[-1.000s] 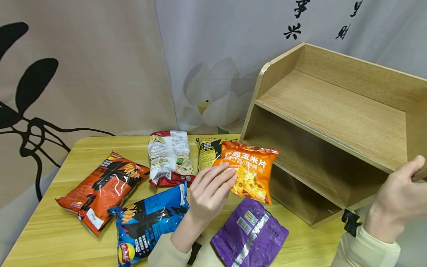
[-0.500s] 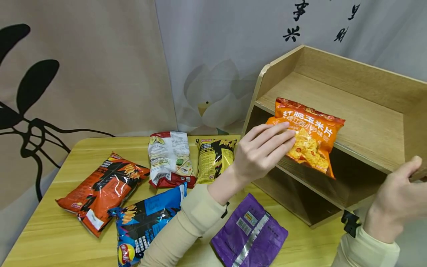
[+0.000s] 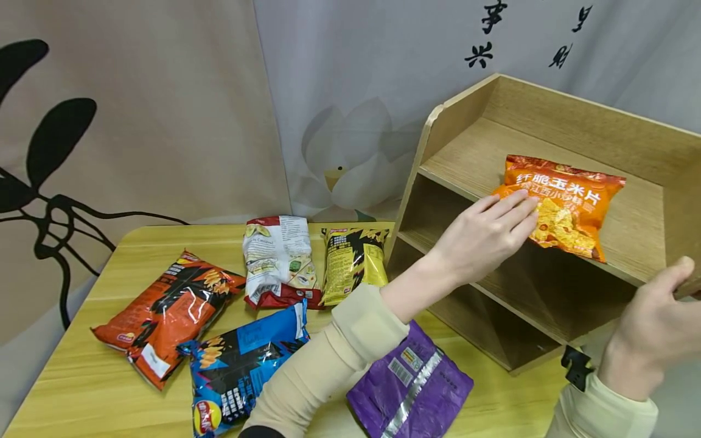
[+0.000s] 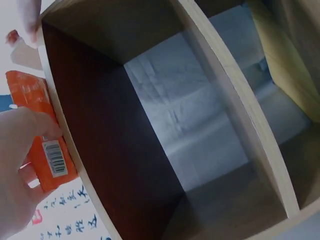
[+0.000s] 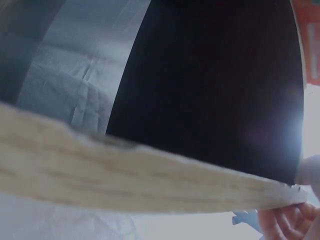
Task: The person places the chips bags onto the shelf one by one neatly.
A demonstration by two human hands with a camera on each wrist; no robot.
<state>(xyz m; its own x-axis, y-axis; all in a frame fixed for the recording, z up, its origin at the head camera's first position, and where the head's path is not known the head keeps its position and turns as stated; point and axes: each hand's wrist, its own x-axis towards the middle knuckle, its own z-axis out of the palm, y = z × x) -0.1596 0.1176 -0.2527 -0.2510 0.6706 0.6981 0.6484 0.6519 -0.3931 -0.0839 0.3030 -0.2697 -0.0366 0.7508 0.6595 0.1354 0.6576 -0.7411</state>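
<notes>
My left hand (image 3: 487, 228) pinches an orange bag of corn chips (image 3: 572, 210) at its left side, fingers over the printed front. In the left wrist view the thumb presses the bag's back, near a barcode label (image 4: 55, 157). The bag is upright at the front edge of the top board of a wooden shelf (image 3: 465, 149); whether it touches the board I cannot tell. At the shelf's right side my right hand (image 3: 652, 322) grips the panel edge. The right wrist view shows its fingers (image 5: 285, 225) curled under that panel (image 5: 200, 187).
On the wooden table (image 3: 137, 413) lie a red-orange chip bag (image 3: 170, 316), a blue one (image 3: 246, 359), a white and red one (image 3: 280, 261), a yellow one (image 3: 353, 264) and a purple bag (image 3: 411, 389). A printed curtain (image 3: 350, 73) hangs behind.
My left hand has carried the orange bag of corn chips from above the table rightward and up to the shelf's top board. My right hand keeps its hold on the shelf.
</notes>
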